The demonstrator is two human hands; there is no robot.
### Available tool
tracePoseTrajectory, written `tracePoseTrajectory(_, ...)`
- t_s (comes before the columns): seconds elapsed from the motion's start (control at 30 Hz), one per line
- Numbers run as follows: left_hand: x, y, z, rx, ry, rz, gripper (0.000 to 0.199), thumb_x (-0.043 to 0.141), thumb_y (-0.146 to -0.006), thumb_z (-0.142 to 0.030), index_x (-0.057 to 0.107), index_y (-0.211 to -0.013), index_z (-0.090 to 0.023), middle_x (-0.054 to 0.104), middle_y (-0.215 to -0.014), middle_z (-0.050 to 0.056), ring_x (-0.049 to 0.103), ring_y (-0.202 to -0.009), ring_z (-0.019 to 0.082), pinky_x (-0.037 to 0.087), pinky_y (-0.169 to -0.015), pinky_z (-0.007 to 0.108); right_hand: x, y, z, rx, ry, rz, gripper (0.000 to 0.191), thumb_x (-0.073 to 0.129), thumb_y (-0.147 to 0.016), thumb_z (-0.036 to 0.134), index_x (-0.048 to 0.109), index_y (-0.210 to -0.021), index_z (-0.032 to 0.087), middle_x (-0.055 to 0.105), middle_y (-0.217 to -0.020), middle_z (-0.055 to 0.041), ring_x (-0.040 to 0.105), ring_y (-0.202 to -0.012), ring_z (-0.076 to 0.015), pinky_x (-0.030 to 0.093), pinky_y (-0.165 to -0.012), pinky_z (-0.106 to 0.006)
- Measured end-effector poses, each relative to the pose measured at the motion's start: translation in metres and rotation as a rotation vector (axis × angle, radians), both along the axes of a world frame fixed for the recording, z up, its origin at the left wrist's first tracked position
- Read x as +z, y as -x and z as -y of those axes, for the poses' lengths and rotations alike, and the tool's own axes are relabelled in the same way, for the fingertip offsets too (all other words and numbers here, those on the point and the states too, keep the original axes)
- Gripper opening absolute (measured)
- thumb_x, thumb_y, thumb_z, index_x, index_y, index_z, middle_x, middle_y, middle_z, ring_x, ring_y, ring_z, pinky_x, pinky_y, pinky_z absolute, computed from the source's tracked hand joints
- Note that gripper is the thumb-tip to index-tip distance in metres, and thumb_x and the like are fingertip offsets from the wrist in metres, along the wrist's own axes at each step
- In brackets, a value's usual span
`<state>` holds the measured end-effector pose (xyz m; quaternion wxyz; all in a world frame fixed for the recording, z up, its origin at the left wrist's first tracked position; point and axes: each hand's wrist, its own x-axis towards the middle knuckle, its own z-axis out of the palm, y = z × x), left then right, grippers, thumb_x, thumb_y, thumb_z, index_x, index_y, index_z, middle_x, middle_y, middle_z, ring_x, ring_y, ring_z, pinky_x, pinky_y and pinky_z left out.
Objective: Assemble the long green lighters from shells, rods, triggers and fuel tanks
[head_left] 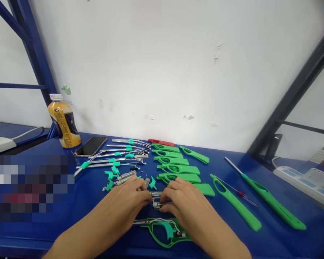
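Note:
My right hand (182, 198) is closed, thumb and fingers on a small clear lighter fuel tank (156, 205) with a metal valve end. Opposite it, my left hand (132, 198) has its fingers curled, tips near the same tank; what they grip is hidden. Below both hands lies an open green lighter casing half (164, 245), holding a teal trigger (167, 229), white wires and a metal tube; my right forearm covers part of it. Other clear fuel tanks (127, 175) and teal triggers (109, 185) lie beyond my left hand.
Metal lighter tubes with wires (105, 160) lie at the back left. Green casing halves (178, 169) and a red one (162, 142) are stacked in a row. An assembled green lighter (272, 201), a red-handled screwdriver (240, 193), a phone (91, 146) and a bottle (64, 122) surround them.

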<state>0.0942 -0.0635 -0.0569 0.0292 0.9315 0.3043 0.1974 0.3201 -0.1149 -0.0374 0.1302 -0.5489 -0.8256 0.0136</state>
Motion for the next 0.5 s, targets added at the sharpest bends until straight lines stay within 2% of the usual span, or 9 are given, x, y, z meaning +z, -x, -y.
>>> tracePoseTrajectory(0.13, -0.005, -0.004, 0.000, 0.009, 0.007, -0.033, 0.034, 0.057, -0.099, -0.001, 0.078, -0.104, -0.026, 0.071, -0.101, 0.002, 0.067, -0.091, 0.023, 0.047, -0.073, 0.031, 0.008, -0.009, 0.003, -0.019, 0.003, 0.025, 0.013, 0.085, -0.092, 0.013, 0.079, -0.091, 0.024, 0.079, -0.094, -0.0007, 0.075, -0.096, -0.0269, 0.056, -0.082, -0.038)
tracePoseTrajectory(0.3, -0.011, -0.010, -0.001, 0.042, 0.014, -0.076, 0.029, 0.058, -0.100, -0.003, 0.078, -0.106, -0.024, 0.070, -0.106, 0.005, 0.069, -0.094, 0.024, 0.051, -0.077, 0.033, 0.021, -0.026, 0.013, -0.072, 0.006, 0.019, 0.016, 0.078, -0.097, 0.010, 0.077, -0.098, 0.026, 0.080, -0.093, -0.0001, 0.077, -0.092, -0.0256, 0.054, -0.079, -0.036)
tracePoseTrajectory(0.4, -0.010, -0.014, 0.000, 0.058, 0.020, -0.109, 0.027, 0.058, -0.101, -0.004, 0.077, -0.104, -0.022, 0.071, -0.108, 0.006, 0.070, -0.094, 0.024, 0.053, -0.078, 0.033, 0.022, -0.034, 0.019, -0.114, 0.040, 0.000, 0.015, 0.074, -0.099, 0.013, 0.076, -0.100, 0.027, 0.079, -0.092, 0.0005, 0.075, -0.088, -0.0258, 0.051, -0.077, -0.037)
tracePoseTrajectory(0.5, -0.006, -0.017, 0.001, 0.064, 0.028, -0.144, 0.025, 0.057, -0.103, -0.005, 0.075, -0.098, -0.022, 0.072, -0.107, 0.006, 0.070, -0.093, 0.022, 0.054, -0.078, 0.031, 0.020, -0.039, 0.021, -0.102, 0.057, -0.051, 0.014, 0.070, -0.103, 0.017, 0.075, -0.103, 0.029, 0.077, -0.096, 0.0008, 0.073, -0.092, -0.0258, 0.050, -0.082, -0.039)
